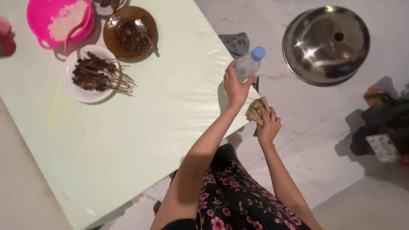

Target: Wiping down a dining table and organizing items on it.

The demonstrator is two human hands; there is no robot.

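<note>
My left hand (234, 87) grips a clear plastic bottle (248, 64) with a light blue cap, held at the right edge of a pale green table (128, 140). My right hand (268, 125) is closed on a crumpled tan cloth (257, 110) just off the table's edge, below the bottle. Both forearms reach up from the bottom of the view over a dark floral dress.
At the table's far left stand a white plate of skewered meat (96, 72), a brown bowl with sauce and a spoon (131, 32) and a pink basket of rice (59, 19). A large steel domed lid (326, 44) lies on the marble floor; dark bags (383, 127) sit at the right.
</note>
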